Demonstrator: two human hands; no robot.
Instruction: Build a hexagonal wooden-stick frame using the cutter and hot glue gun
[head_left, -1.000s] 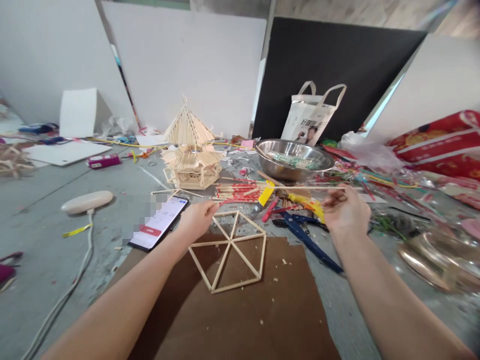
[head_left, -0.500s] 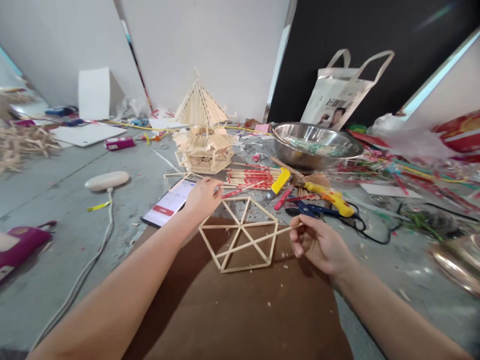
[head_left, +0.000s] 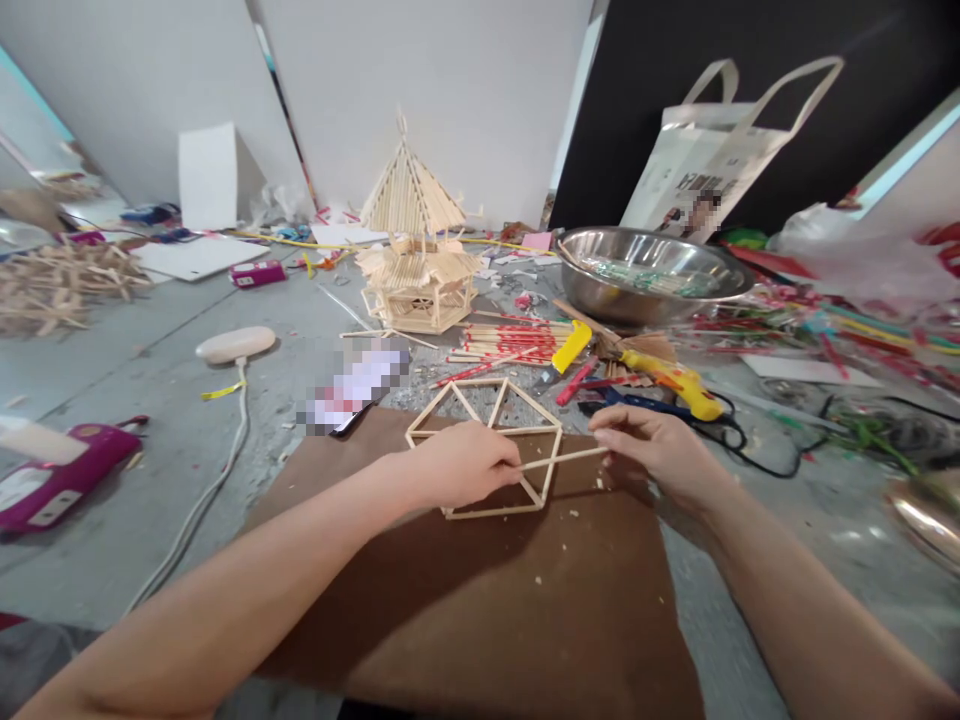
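Ok so this is a 2-hand job. The left hand (head_left: 465, 465) is pinching a loose wooden stick (head_left: 566, 460) by its near-left end, and the right hand (head_left: 637, 440) has the other end between its fingertips. The stick slants over the right edge of the hexagonal stick frame (head_left: 525, 431); can't tell if they're touching.

The frame lies flat, mostly on the brown sheet (head_left: 540, 620), with its far corners poking past the edge onto the grey surface (head_left: 300, 310). Imo I'd get the whole thing onto the sheet so it sits level.

Tips, fwiw: keep the grip light, cos a stick that thin probably snaps if you bend it. Hold it near the 2 ends like this so you can judge length and angle. Watch the left wrist too: it's right over the frame and hides the centre, and leaning on it could pop a joint. The blue-handled tool (head_left: 679, 402) sits just beyond the right hand, so mind your knuckles.
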